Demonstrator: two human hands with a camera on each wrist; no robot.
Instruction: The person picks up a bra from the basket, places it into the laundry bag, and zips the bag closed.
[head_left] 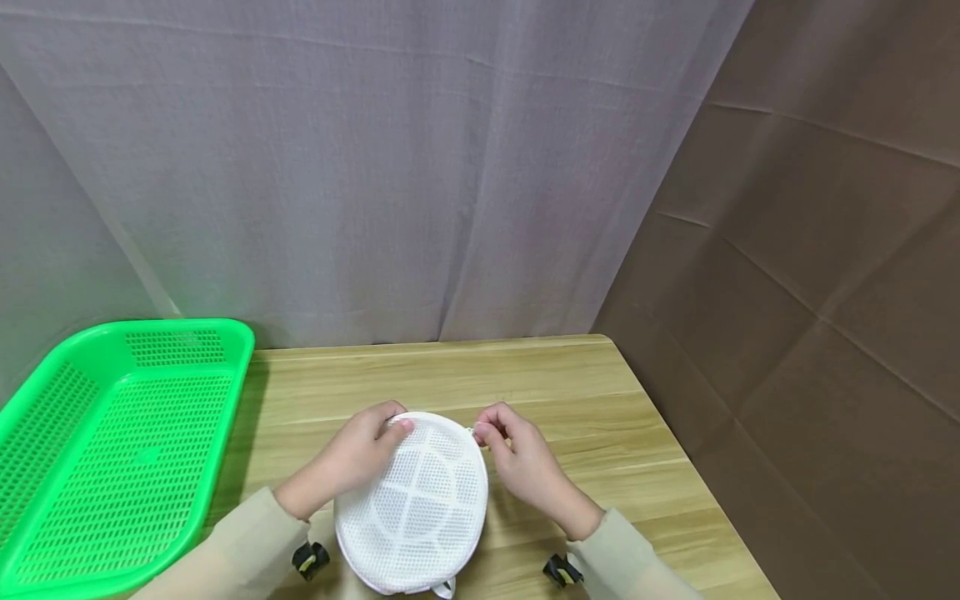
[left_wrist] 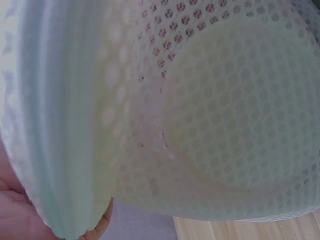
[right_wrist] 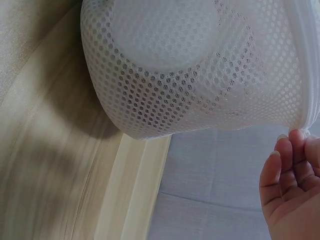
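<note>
A white mesh laundry bag [head_left: 431, 508] with a round, flat top is held upright over the table. My left hand [head_left: 367, 446] grips its upper left rim, thumb on top and fingers behind. At the upper right rim, my right hand [head_left: 517, 454] pinches a small part at the zipper edge, probably the zipper pull; its detail is hidden by the fingertips. The right wrist view shows the mesh side of the bag [right_wrist: 165, 100] and the right hand's fingers [right_wrist: 285, 155] at the zipper's lower end. In the left wrist view, the zipper band [left_wrist: 60, 125] runs close to the camera.
A green plastic basket [head_left: 243, 350] with perforated sides stands at the left of the wooden table [head_left: 600, 392]. Grey cloth [head_left: 360, 183] hangs behind the table, and brown cloth [head_left: 810, 275] hangs along the right side.
</note>
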